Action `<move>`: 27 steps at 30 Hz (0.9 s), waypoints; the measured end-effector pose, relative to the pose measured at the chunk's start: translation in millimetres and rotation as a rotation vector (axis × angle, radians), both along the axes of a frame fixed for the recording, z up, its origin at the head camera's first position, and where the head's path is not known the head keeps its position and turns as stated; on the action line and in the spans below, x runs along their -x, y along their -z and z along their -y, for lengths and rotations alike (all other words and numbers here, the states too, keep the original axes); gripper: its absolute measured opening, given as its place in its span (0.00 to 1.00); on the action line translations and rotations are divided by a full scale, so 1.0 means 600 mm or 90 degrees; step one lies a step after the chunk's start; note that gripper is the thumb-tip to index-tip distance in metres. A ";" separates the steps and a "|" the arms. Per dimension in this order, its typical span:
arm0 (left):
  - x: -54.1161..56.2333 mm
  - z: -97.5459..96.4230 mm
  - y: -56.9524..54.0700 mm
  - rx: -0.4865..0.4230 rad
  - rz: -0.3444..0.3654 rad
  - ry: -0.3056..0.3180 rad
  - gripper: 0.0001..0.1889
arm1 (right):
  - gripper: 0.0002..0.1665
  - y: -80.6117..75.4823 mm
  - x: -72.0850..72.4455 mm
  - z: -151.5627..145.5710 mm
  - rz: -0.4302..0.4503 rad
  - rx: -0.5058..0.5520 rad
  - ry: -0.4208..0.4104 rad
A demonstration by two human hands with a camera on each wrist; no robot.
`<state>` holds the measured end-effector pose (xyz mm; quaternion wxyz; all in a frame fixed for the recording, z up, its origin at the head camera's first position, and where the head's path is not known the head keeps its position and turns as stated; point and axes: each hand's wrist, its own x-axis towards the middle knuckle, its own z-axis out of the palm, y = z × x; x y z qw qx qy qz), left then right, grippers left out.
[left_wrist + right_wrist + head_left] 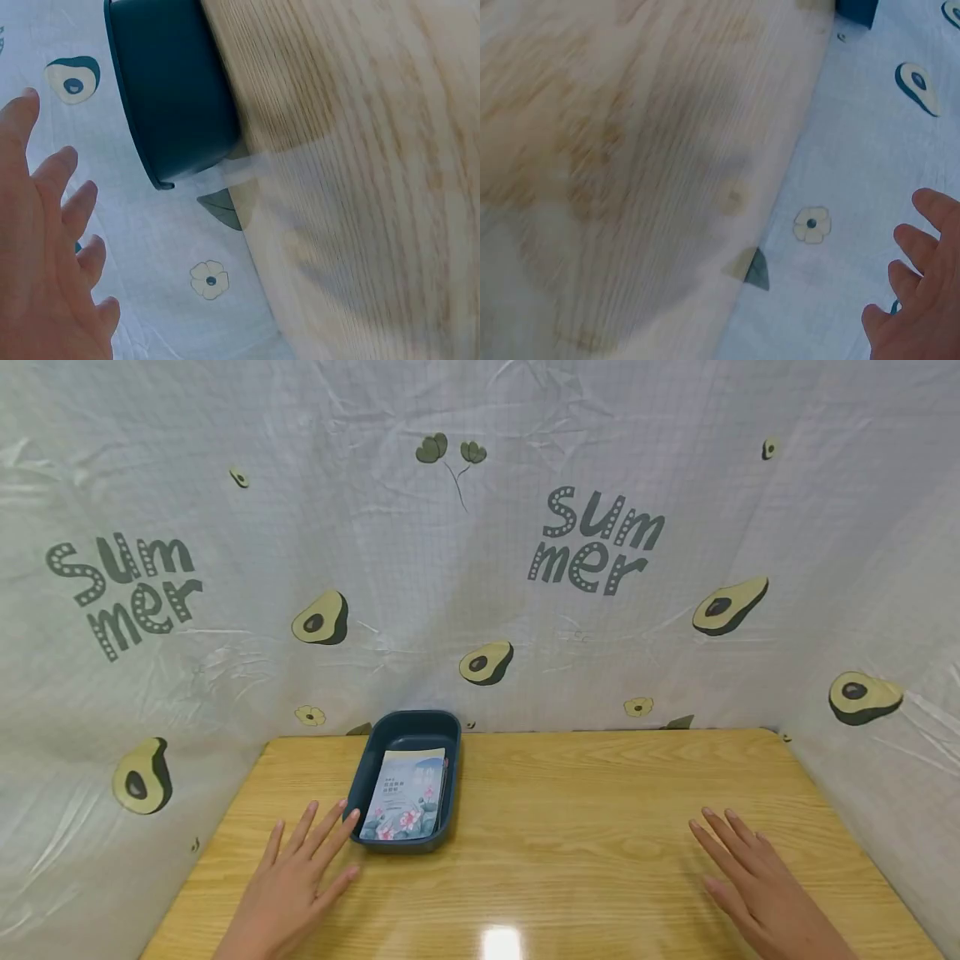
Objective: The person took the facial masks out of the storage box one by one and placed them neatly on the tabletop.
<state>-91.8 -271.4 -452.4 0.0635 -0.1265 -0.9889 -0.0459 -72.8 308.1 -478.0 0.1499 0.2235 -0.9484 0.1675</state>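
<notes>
On the left part of the wooden table stands a dark blue plastic bin (452, 793), its side also showing in the left wrist view. Inside it lies a booklet (405, 793) with a pale blue cover and pink lotus flowers; what lies beneath it is mostly hidden. My left hand (292, 889) hovers by the bin's near left corner, fingers spread and straight, holding nothing. Far over on the right, my right hand (765, 893) is above the table with extended fingers and nothing in it. In the right wrist view its fingers (915, 247) appear at the right edge.
The light wooden table (600, 827) reaches back to a hanging white cloth (420, 560) printed with avocados, flowers and lettering. This cloth also runs along the left and right sides. A bright light reflection shows on the table's near middle.
</notes>
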 end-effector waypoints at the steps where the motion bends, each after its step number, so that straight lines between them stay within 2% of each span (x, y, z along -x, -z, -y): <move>1: 0.000 0.002 0.000 0.001 0.002 -0.002 0.35 | 0.41 -0.001 0.003 0.006 -0.007 -0.001 -0.007; 4: -0.002 0.009 0.002 0.006 -0.003 -0.006 0.36 | 0.41 -0.002 0.013 0.026 -0.021 -0.008 -0.029; 9: -0.004 0.019 0.006 0.015 -0.019 -0.006 0.36 | 0.41 0.000 0.024 0.061 -0.004 0.009 -0.054; 19: -0.005 0.023 0.000 -0.023 0.020 -0.013 0.36 | 0.37 0.013 0.031 0.107 0.007 0.037 -0.094; 27: 0.003 0.035 0.009 -0.093 -0.005 0.028 0.34 | 0.37 0.020 0.035 0.134 0.014 0.032 -0.105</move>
